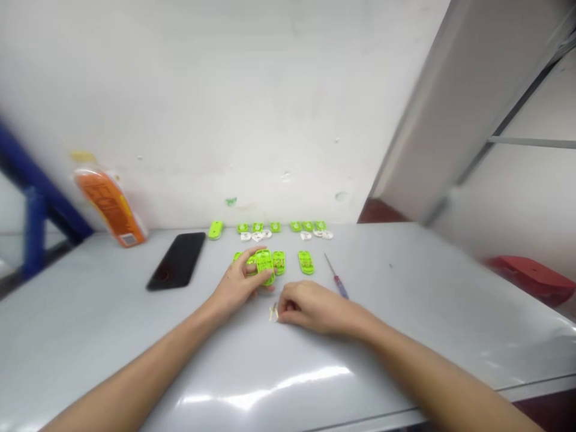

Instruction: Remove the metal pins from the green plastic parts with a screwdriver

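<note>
My left hand (245, 277) grips a bright green plastic casing half (265, 264) by its sides, its hollow inner face turned toward me. Just right of it, my right hand (300, 306) is lowered to the table with thumb and fingertips pinched together. Small pale slips or parts (272, 313) lie at those fingertips; whether one is between them I cannot make out. Behind the held casing are more green casing halves, partly covered by my left hand, among them one (279, 262) with brassy parts inside. Another green casing half (306, 262) lies apart to the right.
A screwdriver (337, 280) lies on the grey table (216, 372), right of the casings. Along the wall sit several small green pieces (308, 226), white pieces (327, 235) and a closed green casing (215, 230). A black phone (177, 261) and an orange bottle (110, 204) are at left.
</note>
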Motion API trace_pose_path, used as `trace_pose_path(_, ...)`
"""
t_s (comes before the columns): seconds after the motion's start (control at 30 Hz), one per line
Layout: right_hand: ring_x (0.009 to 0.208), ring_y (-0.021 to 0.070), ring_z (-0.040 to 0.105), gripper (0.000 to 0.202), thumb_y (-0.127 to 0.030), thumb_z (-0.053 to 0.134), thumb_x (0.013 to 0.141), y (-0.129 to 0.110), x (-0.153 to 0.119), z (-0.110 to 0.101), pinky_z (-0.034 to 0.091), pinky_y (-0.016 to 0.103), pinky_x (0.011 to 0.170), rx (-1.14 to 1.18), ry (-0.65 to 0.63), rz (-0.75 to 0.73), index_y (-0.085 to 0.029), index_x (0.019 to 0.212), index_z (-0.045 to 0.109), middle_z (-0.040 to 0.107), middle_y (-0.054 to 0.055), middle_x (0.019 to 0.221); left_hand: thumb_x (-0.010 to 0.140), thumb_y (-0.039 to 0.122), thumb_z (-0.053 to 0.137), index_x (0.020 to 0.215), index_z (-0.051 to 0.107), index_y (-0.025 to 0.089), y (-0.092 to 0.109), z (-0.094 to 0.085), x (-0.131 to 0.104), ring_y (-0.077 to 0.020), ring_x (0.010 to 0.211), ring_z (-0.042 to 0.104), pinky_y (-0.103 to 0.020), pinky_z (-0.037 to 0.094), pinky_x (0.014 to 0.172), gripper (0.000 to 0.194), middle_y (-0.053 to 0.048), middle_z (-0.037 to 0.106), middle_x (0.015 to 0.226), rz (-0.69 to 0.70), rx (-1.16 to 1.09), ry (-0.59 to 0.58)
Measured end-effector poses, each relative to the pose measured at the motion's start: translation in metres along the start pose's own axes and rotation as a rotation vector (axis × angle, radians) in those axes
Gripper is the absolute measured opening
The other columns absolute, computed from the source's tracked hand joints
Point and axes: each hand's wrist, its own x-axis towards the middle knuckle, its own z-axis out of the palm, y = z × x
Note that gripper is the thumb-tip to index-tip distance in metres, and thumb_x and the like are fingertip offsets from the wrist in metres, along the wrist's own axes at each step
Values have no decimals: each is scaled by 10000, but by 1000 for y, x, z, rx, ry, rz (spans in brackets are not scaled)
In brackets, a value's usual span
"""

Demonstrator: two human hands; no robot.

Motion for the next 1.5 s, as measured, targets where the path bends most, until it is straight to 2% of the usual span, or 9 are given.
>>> trace_pose_path(0.2, 717, 137, 562, 115, -284, 529, 820, 3, -5, -12, 414, 239, 604, 25, 8, 42, -193, 834, 599, 640, 10, 815, 744, 382, 621, 1258, 396, 222, -1, 1, -1, -193, 682, 666, -222, 412, 482, 584, -51, 666, 846, -16, -12, -10)
trace_pose_path(0.43, 851, 154, 556, 76, -248, 517, 825, 12, -9, -27, 424, 274, 719, 9, 49, -13, -190, 816, 564, 630, 26, 923, 762, 402, 602, 1259, 400, 235, -2, 1, -3, -197, 708, 669, -219, 407, 497, 562, -47, 666, 845, -20, 1, -38)
trace_pose_path(0.6, 771, 136, 569, 137, -278, 460, 866, 11, -7, -27, 430, 263, 676, 44, 122, -13, -190, 889, 563, 633, 18, 864, 757, 400, 604, 1257, 405, 239, -1, 3, -4, -191, 682, 668, -222, 405, 486, 562, -61, 673, 901, -16, -3, -45)
trace_pose_path(0.73, 663, 120, 568, 200, -335, 422, 889, 13, -3, -26, 426, 250, 616, 71, 177, 46, -188, 859, 554, 631, 5, 781, 760, 396, 605, 1254, 410, 226, 0, 6, -6, -188, 670, 665, -227, 407, 493, 558, -59, 677, 872, -18, -3, -79)
trace_pose_path(0.9, 570, 101, 551, 263, -318, 373, 913, 17, 1, -26, 425, 229, 585, 78, 294, 56, -183, 772, 549, 604, -14, 642, 754, 401, 609, 1274, 397, 233, -2, 8, -8, -191, 666, 667, -232, 407, 492, 586, -60, 679, 874, -23, -31, -99)
trace_pose_path(1.0, 584, 100, 572, 237, -316, 386, 907, 17, 0, -27, 444, 225, 592, 89, 307, 41, -188, 855, 579, 628, -8, 675, 747, 399, 613, 1276, 397, 240, -2, 8, -9, -193, 665, 670, -236, 417, 500, 594, -55, 678, 874, -26, -41, -104)
trace_pose_path(1.1, 609, 105, 596, 202, -298, 425, 886, 15, -4, -30, 457, 224, 582, 92, 262, 12, -202, 959, 586, 664, -3, 729, 759, 389, 604, 1273, 388, 253, -1, 10, -10, -197, 679, 676, -235, 424, 508, 574, -57, 679, 902, -26, -40, -118)
trace_pose_path(1.27, 680, 124, 632, 218, -258, 466, 861, 12, -9, -36, 476, 254, 635, 99, 268, -8, -219, 1055, 557, 700, 2, 791, 761, 374, 609, 1275, 374, 241, -1, 12, -11, -203, 689, 681, -256, 463, 543, 581, -76, 667, 946, -19, -57, -116)
trace_pose_path(1.5, 751, 141, 642, 129, -290, 490, 854, 15, -4, -28, 477, 247, 612, 258, 345, 49, -202, 918, 560, 672, 22, 828, 778, 333, 592, 1261, 378, 253, -1, 15, -14, -199, 712, 677, -299, 500, 633, 534, -57, 663, 931, 53, -58, -101)
